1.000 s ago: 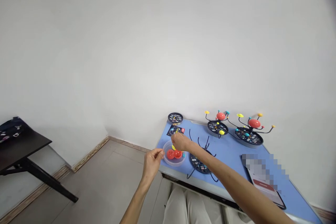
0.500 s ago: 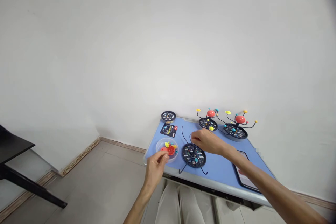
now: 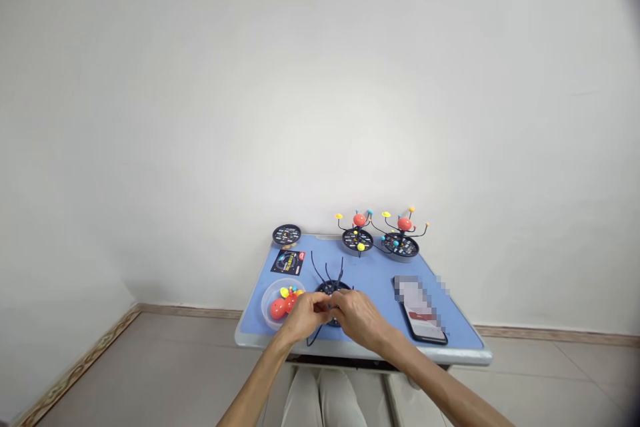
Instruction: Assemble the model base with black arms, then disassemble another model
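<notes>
- Left hand [image 3: 307,315] and right hand [image 3: 357,315] close together; can't tell if either grip pinches anything.
- Under them, a round black base [image 3: 325,288] with bent sticks [image 3: 342,268].
- Beside it, a clear bowl [image 3: 267,296] with red balls [image 3: 278,309].
- Blue surface [image 3: 373,293] below both.

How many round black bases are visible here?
4: the back-left base, the back-middle base and the back-right base, both below red balls, and the front base, partly hidden by the left hand and right hand.

The left hand [image 3: 309,315] and right hand [image 3: 362,317] meet over the black-armed base [image 3: 326,287], near a clear bowl [image 3: 267,307].
</notes>
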`<action>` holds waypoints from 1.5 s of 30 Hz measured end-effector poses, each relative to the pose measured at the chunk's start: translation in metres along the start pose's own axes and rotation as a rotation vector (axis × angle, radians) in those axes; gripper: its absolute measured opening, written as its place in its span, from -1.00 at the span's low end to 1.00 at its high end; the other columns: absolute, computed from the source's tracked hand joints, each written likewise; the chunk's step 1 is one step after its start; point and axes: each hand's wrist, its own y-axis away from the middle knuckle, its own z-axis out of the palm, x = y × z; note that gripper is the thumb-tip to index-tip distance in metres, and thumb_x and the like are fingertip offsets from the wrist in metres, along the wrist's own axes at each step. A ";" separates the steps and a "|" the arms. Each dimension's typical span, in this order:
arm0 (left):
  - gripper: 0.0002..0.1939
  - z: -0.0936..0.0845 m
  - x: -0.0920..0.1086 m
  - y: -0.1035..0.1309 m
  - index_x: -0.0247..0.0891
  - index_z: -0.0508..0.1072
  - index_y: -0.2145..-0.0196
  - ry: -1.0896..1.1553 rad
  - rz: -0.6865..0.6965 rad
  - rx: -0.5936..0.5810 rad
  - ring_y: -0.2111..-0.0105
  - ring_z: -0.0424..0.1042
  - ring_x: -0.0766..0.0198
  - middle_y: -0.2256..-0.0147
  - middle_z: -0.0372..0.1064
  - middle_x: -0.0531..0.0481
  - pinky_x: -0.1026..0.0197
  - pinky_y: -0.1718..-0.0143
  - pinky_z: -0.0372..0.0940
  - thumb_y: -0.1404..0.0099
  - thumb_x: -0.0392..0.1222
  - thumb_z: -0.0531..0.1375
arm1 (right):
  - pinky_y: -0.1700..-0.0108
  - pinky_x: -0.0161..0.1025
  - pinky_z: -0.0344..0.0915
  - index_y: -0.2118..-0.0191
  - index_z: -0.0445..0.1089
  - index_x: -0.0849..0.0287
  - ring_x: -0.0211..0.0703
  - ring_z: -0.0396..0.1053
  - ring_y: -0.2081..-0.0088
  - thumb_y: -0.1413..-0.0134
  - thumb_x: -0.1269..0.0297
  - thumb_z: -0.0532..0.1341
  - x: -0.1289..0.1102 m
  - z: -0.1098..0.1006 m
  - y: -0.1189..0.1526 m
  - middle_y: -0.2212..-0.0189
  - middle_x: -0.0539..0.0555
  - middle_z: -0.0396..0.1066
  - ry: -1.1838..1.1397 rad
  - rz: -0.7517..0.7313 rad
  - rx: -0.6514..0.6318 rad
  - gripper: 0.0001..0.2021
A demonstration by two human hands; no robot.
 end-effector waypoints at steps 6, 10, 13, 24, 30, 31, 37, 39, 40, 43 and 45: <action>-0.82 0.007 0.006 -0.002 -0.29 0.47 0.62 0.069 0.042 -0.011 0.56 0.13 0.36 0.63 0.21 0.10 0.30 0.49 0.06 0.04 -0.24 0.09 | 0.33 -0.28 0.04 0.24 0.45 0.22 -0.14 0.45 0.23 -0.17 0.44 0.05 -0.001 0.001 -0.003 0.25 0.14 0.54 -0.047 0.037 0.016 -0.79; -0.82 0.007 0.008 -0.001 -0.28 0.48 0.66 0.105 0.022 0.008 0.59 0.15 0.36 0.66 0.24 0.09 0.29 0.49 0.10 0.08 -0.25 0.09 | 0.34 -0.27 0.03 0.18 0.42 0.24 -0.10 0.47 0.20 -0.19 0.40 0.07 -0.002 0.000 -0.005 0.24 0.16 0.54 -0.035 0.052 0.000 -0.80; -0.83 0.005 0.008 -0.003 -0.28 0.45 0.71 0.113 0.020 0.023 0.61 0.18 0.36 0.69 0.25 0.09 0.29 0.50 0.13 0.08 -0.25 0.11 | 0.35 -0.26 0.06 0.15 0.43 0.25 -0.07 0.49 0.20 -0.23 0.34 0.07 -0.003 -0.002 -0.006 0.23 0.19 0.55 0.008 0.073 0.008 -0.78; -0.85 0.003 -0.009 -0.008 -0.29 0.50 0.64 0.121 -0.021 0.005 0.61 0.21 0.34 0.69 0.29 0.10 0.28 0.50 0.10 0.02 -0.23 0.17 | 0.20 -0.20 0.30 0.08 0.45 0.32 0.06 0.50 0.13 -0.18 0.33 0.16 -0.007 -0.014 -0.004 0.20 0.29 0.54 0.110 -0.012 -0.101 -0.75; -0.84 0.000 -0.013 -0.008 -0.31 0.56 0.54 0.114 -0.007 -0.033 0.57 0.24 0.32 0.65 0.31 0.08 0.28 0.48 0.11 -0.06 -0.19 0.21 | 0.17 -0.18 0.31 0.05 0.41 0.32 0.04 0.47 0.11 -0.11 0.36 0.18 -0.006 -0.013 -0.005 0.16 0.29 0.50 0.088 -0.106 -0.041 -0.72; -0.84 0.000 -0.013 -0.008 -0.31 0.55 0.56 0.114 -0.007 -0.040 0.57 0.23 0.32 0.65 0.31 0.09 0.28 0.48 0.11 -0.05 -0.21 0.20 | 0.17 -0.18 0.31 0.05 0.41 0.31 0.04 0.46 0.12 -0.11 0.37 0.17 -0.006 -0.014 -0.006 0.16 0.29 0.49 0.090 -0.115 -0.035 -0.72; -0.89 -0.004 -0.004 -0.001 -0.28 0.48 0.60 0.118 -0.048 -0.082 0.57 0.21 0.33 0.64 0.31 0.08 0.28 0.48 0.11 0.01 -0.24 0.18 | 0.25 -0.25 0.26 0.07 0.42 0.32 0.02 0.46 0.15 0.02 0.26 0.33 -0.010 -0.030 -0.017 0.17 0.27 0.49 0.049 -0.098 -0.055 -0.63; -0.90 -0.006 0.001 0.003 -0.27 0.47 0.57 0.122 -0.045 -0.065 0.56 0.24 0.32 0.62 0.33 0.08 0.28 0.48 0.14 -0.01 -0.21 0.21 | 0.31 -0.27 0.22 0.08 0.43 0.32 -0.01 0.47 0.19 0.03 0.28 0.33 -0.012 -0.035 -0.022 0.17 0.25 0.49 0.042 -0.099 -0.053 -0.64; -0.89 -0.007 0.004 0.004 -0.27 0.48 0.55 0.132 -0.042 -0.042 0.56 0.26 0.31 0.61 0.34 0.08 0.27 0.48 0.16 -0.03 -0.18 0.23 | 0.33 -0.28 0.19 0.09 0.44 0.30 -0.04 0.47 0.21 0.00 0.30 0.30 -0.013 -0.037 -0.025 0.18 0.24 0.49 0.039 -0.109 -0.041 -0.68; -0.81 -0.009 0.006 0.011 -0.26 0.51 0.49 0.178 -0.038 0.076 0.53 0.34 0.27 0.59 0.38 0.05 0.26 0.46 0.22 -0.04 -0.07 0.30 | 0.36 -0.28 0.13 0.15 0.46 0.25 -0.10 0.46 0.26 -0.15 0.35 0.15 -0.018 -0.046 -0.035 0.21 0.19 0.51 0.029 -0.139 0.013 -0.80; -0.69 -0.013 0.004 0.021 -0.28 0.55 0.43 0.215 -0.064 0.187 0.48 0.41 0.22 0.55 0.43 0.01 0.23 0.43 0.27 0.00 0.04 0.35 | 0.35 -0.28 0.10 0.21 0.48 0.22 -0.13 0.45 0.26 -0.20 0.34 0.09 -0.023 -0.052 -0.042 0.25 0.17 0.53 0.017 -0.153 0.030 -0.79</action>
